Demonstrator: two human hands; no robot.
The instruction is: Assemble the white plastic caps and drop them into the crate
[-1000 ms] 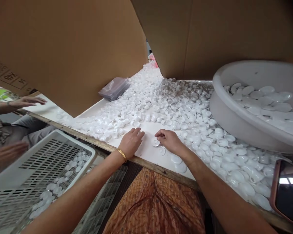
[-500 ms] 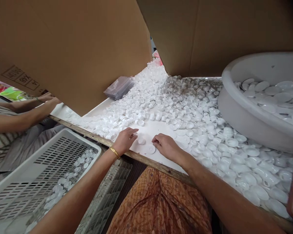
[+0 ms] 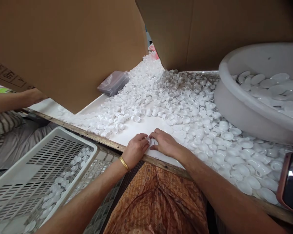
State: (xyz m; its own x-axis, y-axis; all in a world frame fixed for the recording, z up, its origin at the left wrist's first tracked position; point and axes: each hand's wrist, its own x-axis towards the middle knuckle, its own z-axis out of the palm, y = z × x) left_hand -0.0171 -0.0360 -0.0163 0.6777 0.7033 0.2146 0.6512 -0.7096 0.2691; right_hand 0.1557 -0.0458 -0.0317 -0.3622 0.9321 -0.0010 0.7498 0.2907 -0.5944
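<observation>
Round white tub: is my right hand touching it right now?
Apart. The head view shows white pieces spread across the gap between the right hand and the tub.

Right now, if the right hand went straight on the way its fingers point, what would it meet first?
The right hand would probably meet the small white piece between the hands first, then the left hand; depth and exact contact are unclear.
</observation>
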